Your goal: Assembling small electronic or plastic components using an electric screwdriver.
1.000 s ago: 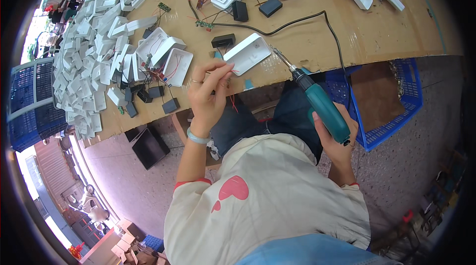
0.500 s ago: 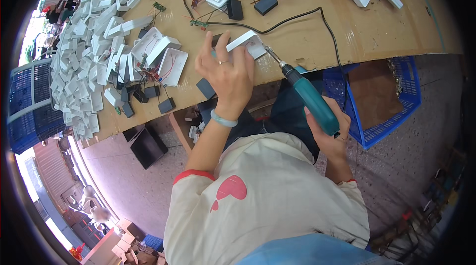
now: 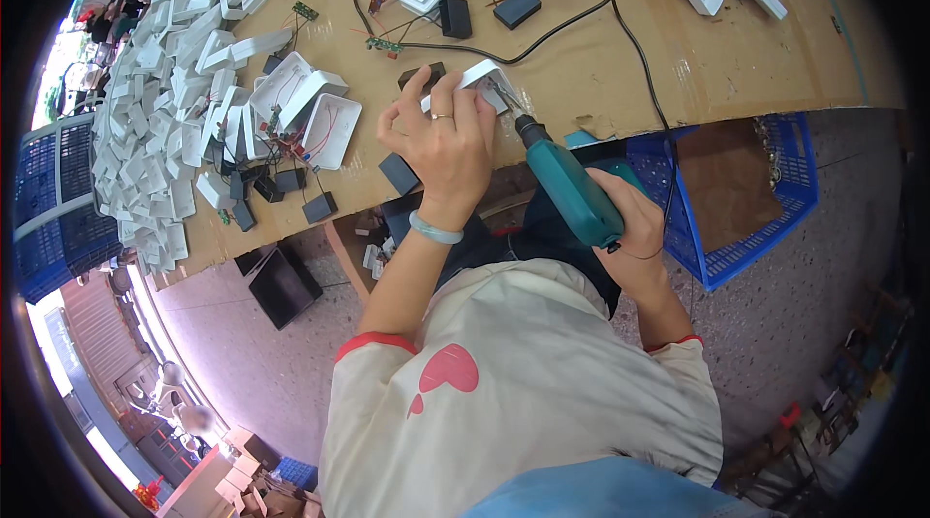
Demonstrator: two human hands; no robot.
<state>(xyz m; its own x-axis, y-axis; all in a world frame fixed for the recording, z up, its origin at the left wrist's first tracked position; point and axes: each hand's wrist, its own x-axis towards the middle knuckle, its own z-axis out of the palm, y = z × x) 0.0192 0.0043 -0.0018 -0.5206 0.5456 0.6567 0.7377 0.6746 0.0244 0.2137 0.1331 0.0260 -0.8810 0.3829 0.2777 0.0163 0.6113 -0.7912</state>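
Note:
My left hand is closed around a white plastic shell at the table's near edge, its open side tipped toward the right. A dark block lies just beyond my left fingers. My right hand grips a green, gun-shaped corded hand tool with a black collar and a thin metal tip. That tip reaches inside the shell; whether it touches the inner wall I cannot tell. Another black block sits on the edge beside my left wrist.
White shells are heaped along the left side. Closer in are opened shells with wires and circuit boards. A black cord loops across the cardboard-covered table. Below the right edge stands a blue plastic crate.
My right hand has moved left and slightly up, bringing the tool's tip from the shell's rim to inside it. My left hand keeps its hold, and the cord has shifted slightly.

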